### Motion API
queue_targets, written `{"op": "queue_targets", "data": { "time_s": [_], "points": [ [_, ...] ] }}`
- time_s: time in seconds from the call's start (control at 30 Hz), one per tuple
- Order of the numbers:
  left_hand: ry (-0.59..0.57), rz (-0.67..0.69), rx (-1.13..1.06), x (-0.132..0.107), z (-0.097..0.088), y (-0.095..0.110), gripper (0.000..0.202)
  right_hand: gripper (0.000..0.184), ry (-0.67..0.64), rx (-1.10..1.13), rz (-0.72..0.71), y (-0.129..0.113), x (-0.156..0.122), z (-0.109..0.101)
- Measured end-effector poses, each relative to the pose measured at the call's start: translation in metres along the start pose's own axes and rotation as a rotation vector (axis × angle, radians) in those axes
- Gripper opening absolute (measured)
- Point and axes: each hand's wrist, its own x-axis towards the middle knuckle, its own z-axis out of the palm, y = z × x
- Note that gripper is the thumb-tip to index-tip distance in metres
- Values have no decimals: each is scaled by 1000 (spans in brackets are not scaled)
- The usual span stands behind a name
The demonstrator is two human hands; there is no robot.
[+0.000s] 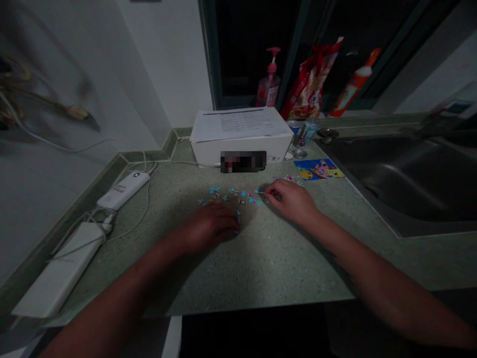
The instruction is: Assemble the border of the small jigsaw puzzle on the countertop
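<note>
Speckled green stone countertop [283,263]. Left hand [208,227]: fingers curled narrow, tips touching pieces, any hold unclear. Right hand [292,200]: narrow, fingertips at the pieces, cannot tell if holding. Blue printed picture card [318,169], just beyond the right hand. Small blue-and-pink jigsaw pieces [231,196], scattered mid-counter, in front of both hands.

Home kitchen — steel sink [395,184], soap bottle [268,84]

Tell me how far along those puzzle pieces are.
Nothing clearly joined shows yet: the jigsaw pieces lie loose across the countertop. In hand: the right hand touches pieces, the left hand beside others. Remaining: the cluster by the picture card.
</note>
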Motion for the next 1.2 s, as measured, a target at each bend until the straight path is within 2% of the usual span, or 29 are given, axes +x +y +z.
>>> {"op": "queue_targets", "data": {
  "time_s": [0.13, 0.33, 0.5, 0.77, 1.0, 1.2],
  "points": [
    [-52, 4, 18, 0, 7, 2, 18, 12, -42, -108, 31, 9, 1, 3],
    [-37, -3, 33, 0, 13, 2, 17, 17, -127, -180, 27, 5, 0, 4],
    [-32, -13, 58, 1, 13, 5, 14, 18, -160, -186, 16, 3, 0, 2],
    [-13, -33, 53, 0, 15, 0, 11, 21, -222, -220, 102, 1, 4, -9],
    [-1, -24, 54, 1, 15, 1, 11, 19, -256, -125, 42, 2, 3, -10],
    [11, -5, 47, -1, 15, -1, 12, 21, -269, -157, 35, 1, 2, -12]
  ]
}}
